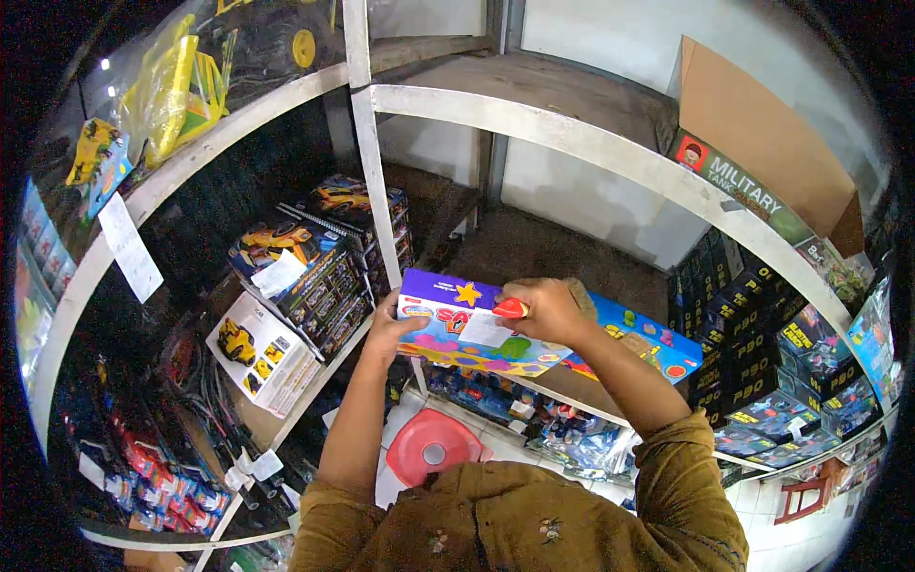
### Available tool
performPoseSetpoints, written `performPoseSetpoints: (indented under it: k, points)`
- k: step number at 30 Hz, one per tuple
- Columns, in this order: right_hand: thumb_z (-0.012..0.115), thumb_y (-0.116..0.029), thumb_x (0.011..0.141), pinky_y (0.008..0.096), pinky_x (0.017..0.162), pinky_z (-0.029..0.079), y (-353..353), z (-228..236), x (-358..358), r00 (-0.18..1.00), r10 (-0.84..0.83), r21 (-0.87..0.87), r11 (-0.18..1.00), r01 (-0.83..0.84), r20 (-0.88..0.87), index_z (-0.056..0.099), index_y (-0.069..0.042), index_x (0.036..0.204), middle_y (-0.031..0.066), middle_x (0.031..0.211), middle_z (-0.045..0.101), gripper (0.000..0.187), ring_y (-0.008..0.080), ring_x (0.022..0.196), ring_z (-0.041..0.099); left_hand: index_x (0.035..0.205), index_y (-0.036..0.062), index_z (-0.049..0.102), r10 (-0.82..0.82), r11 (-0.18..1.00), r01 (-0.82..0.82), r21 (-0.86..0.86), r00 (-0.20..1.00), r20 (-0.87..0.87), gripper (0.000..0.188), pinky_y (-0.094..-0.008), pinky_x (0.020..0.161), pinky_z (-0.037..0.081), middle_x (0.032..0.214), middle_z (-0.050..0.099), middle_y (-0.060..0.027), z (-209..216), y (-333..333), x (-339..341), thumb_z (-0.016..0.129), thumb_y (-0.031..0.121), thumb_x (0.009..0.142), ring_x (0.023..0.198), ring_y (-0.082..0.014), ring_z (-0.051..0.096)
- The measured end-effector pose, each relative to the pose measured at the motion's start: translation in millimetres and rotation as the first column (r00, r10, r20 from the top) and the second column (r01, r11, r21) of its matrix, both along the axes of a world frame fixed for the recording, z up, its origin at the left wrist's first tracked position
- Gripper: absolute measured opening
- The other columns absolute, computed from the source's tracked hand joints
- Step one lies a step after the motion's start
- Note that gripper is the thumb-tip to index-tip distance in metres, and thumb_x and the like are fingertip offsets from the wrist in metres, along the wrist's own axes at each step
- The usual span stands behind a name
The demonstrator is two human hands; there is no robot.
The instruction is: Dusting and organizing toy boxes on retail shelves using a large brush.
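A colourful toy box, purple along its top with a yellow star, is held in front of me at the shelf edge. My left hand grips its left end, thumb on the front face. Over the box's right part, my right hand is closed on a small red object, whose kind I cannot make out. Just under that object, a white paper slip lies against the box front. Beyond my right wrist, another bright blue toy box rests on the shelf.
A white metal shelf frame curves around me. Boxed toy cars stand at left, dark stacked boxes at right. An open cardboard carton sits on the upper right shelf. Below is a red plastic stool on the tiled floor.
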State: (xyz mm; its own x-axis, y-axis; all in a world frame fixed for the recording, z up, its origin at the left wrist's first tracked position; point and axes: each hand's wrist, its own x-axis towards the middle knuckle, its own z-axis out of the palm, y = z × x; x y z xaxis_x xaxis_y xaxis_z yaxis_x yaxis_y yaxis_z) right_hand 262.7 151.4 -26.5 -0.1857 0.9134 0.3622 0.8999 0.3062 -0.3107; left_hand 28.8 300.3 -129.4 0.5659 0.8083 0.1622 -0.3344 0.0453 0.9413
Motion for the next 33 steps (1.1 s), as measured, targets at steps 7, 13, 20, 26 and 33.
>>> performPoseSetpoints:
  k: [7, 13, 20, 26, 33]
  points:
    - [0.073, -0.030, 0.071, 0.0431, 0.061, 0.049, 16.0, -45.4, 18.3, 0.988, -0.107, 0.036, 0.994, 0.103, 0.109, 0.061, -0.014, 0.086, 0.0104, 0.076, 0.063, 0.025, 0.0318, 0.070, 0.063, 0.132, 0.0088, 0.045, -0.043, 0.996, 0.037, -0.077, 0.996, -0.079, 0.069, -0.0325, 0.092, 0.043, 0.109, 0.061, -0.0050, -43.3, 22.3, 25.0, 0.074, 0.005, 0.070, 0.101, -0.0164, 0.057]
    - [0.069, -0.034, 0.073, 0.0455, 0.058, 0.049, 29.7, -68.1, 15.4, 0.954, -0.198, 0.054, 0.980, 0.191, 0.224, 0.062, -0.018, 0.088, 0.0109, 0.070, 0.064, 0.024, 0.0330, 0.064, 0.063, 0.134, 0.0134, 0.042, 0.008, 0.980, -0.014, -0.200, 0.999, -0.033, 0.063, -0.0326, 0.089, 0.043, 0.114, 0.059, -0.0028, -86.0, 33.7, 45.2, 0.070, 0.007, 0.078, 0.103, -0.0157, 0.055]
    - [0.069, -0.035, 0.073, 0.0486, 0.058, 0.048, 42.9, -74.4, 9.1, 0.951, -0.233, 0.023, 0.972, 0.233, 0.203, 0.062, -0.017, 0.088, 0.0129, 0.068, 0.064, 0.024, 0.0348, 0.063, 0.062, 0.146, 0.0146, 0.009, 0.108, 0.956, -0.167, -0.240, 0.965, -0.240, 0.089, -0.0328, 0.097, 0.037, 0.134, 0.043, -0.0102, -55.0, -1.9, 56.9, 0.067, 0.004, 0.080, 0.119, -0.0214, 0.045]
    - [0.069, -0.035, 0.072, 0.0500, 0.062, 0.048, 63.2, -72.2, 11.1, 0.960, -0.201, -0.024, 0.978, 0.209, 0.195, 0.062, -0.015, 0.090, 0.0156, 0.071, 0.064, 0.028, 0.0366, 0.069, 0.062, 0.146, 0.0070, 0.005, 0.339, 0.907, -0.246, 0.341, 0.907, -0.249, 0.098, -0.0356, 0.107, 0.027, 0.145, 0.026, -0.0208, -84.0, 0.3, 51.2, 0.071, 0.006, 0.072, 0.133, -0.0281, 0.029]
    - [0.074, -0.041, 0.064, 0.0460, 0.077, 0.049, 68.1, -70.2, 32.6, 0.968, -0.196, -0.161, 0.962, 0.221, 0.155, 0.061, -0.013, 0.111, 0.0187, 0.090, 0.065, 0.057, 0.0368, 0.088, 0.062, 0.140, 0.0127, 0.033, 0.639, 0.490, -0.054, 0.870, 0.701, -0.316, 0.078, -0.0536, 0.108, 0.019, 0.145, 0.026, -0.0204, -35.2, -20.6, 66.1, 0.070, 0.020, 0.071, 0.134, -0.0446, 0.020]
